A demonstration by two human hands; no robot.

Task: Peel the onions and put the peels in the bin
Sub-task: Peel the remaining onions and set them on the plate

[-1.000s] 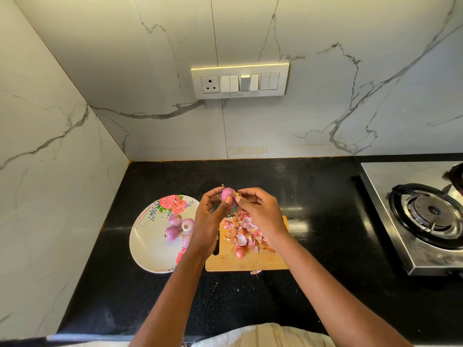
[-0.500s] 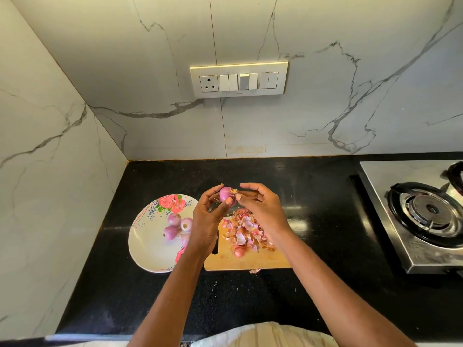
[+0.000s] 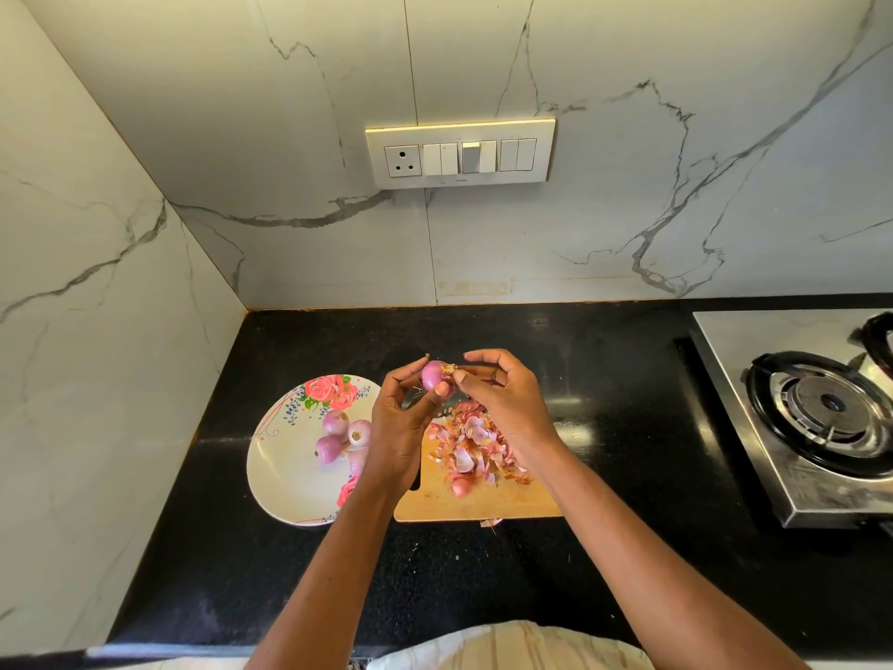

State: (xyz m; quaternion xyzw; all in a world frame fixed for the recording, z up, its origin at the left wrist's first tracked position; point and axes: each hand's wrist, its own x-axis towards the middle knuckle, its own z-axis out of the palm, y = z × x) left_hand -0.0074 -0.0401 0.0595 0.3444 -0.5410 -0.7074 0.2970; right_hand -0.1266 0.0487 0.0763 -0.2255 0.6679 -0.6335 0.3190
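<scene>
My left hand [image 3: 403,427] holds a small pink onion [image 3: 433,373] between thumb and fingers above the far end of the wooden cutting board [image 3: 483,505]. My right hand [image 3: 507,398] pinches a dry strip of peel [image 3: 449,368] at the onion's right side. A heap of pink and tan peels [image 3: 471,444] lies on the board under my hands, with one small onion [image 3: 461,486] at its near edge. Several peeled onions [image 3: 345,435] sit on the flowered plate [image 3: 285,466] to the left. No bin is in view.
The black counter [image 3: 604,427] runs to marble walls at the back and left. A steel gas stove [image 3: 816,418] stands at the right. A switch panel [image 3: 459,154] is on the back wall. One peel scrap [image 3: 490,522] lies just off the board's near edge.
Both hands have risen slightly away from me with the onion. My right fingers have shifted along the onion's right side, pulling at the peel.
</scene>
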